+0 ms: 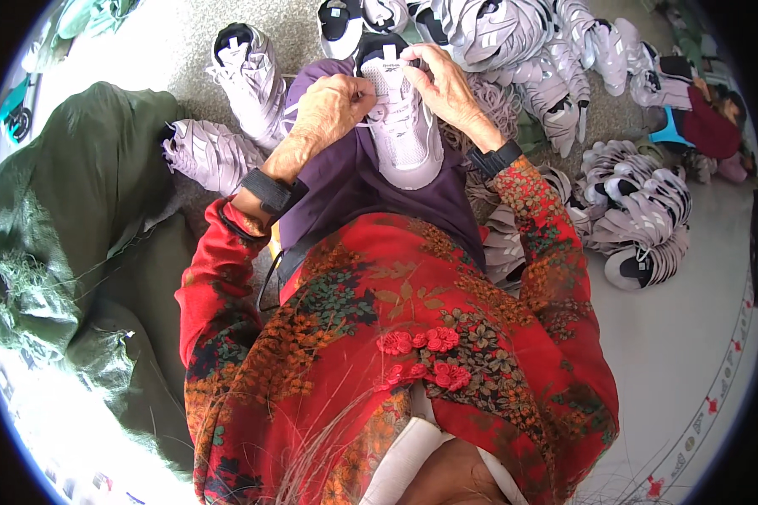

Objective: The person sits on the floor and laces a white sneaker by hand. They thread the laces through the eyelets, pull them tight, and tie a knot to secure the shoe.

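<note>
A pale lilac sneaker upper (407, 154) lies across my lap on purple cloth, its rounded toe towards me and its dark-lined opening away from me. My left hand (335, 105) is closed at the left side of the lacing, with the fingers bent around a pale shoelace (381, 116). The very tips are partly hidden. On the opposite side, my right hand (440, 86) pinches the edge of the upper beside the tongue (390, 61). Its thumb points down towards the lace holes. Both wrists wear dark bands.
Stacked lilac uppers (497, 38) spread along the far side and right, with another pile (636, 210) on the pale floor. Single uppers (248, 80) lie at the left. A green sack (84, 185) stands at my left. Another person's maroon sleeve (706, 126) shows at far right.
</note>
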A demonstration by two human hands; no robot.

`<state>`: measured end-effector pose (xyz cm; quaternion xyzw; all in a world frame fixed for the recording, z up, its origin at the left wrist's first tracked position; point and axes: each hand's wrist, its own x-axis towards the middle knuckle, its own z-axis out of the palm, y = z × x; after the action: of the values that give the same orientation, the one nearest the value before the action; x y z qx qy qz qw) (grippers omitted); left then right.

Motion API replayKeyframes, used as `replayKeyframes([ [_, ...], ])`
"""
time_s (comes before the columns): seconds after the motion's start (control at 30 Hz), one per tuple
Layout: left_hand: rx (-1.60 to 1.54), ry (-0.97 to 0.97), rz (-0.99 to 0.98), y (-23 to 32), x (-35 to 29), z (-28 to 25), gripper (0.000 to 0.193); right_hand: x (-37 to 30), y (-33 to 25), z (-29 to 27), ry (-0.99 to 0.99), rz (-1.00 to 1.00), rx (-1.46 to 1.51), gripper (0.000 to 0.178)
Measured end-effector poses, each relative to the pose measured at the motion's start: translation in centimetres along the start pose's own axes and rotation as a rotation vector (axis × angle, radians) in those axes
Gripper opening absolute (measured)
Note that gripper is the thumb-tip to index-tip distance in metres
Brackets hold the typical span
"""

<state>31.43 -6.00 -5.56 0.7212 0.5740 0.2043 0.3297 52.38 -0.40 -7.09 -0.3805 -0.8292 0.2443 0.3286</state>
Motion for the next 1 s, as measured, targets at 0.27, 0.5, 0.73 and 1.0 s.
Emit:
replayKeyframes([
  [0.27,-0.571,-0.088,-0.115,-2.2,1.7,2.4,0.018,0.4,-0.1,0.4,-0.024,0.073,-0.01,0.018],
  [0.5,-0.33,0.076,-0.1,0.6,0.8,2.6,0.015,0.6,-1.9,-0.8,-0.103,-0.172,-0.382,0.012],
  [0.73,-0.078,0.219,0.024,0.7,0.6,2.4,0.01,0.2,-3.5,-2.1,-0.272,-0.273,-0.605,0.015],
  [1.0,0.155,0.46,0.112,0.9,0.7,4.0,0.009,-1.4,-3.3,-0.8,-0.136,-0.144,-0.311,0.007],
])
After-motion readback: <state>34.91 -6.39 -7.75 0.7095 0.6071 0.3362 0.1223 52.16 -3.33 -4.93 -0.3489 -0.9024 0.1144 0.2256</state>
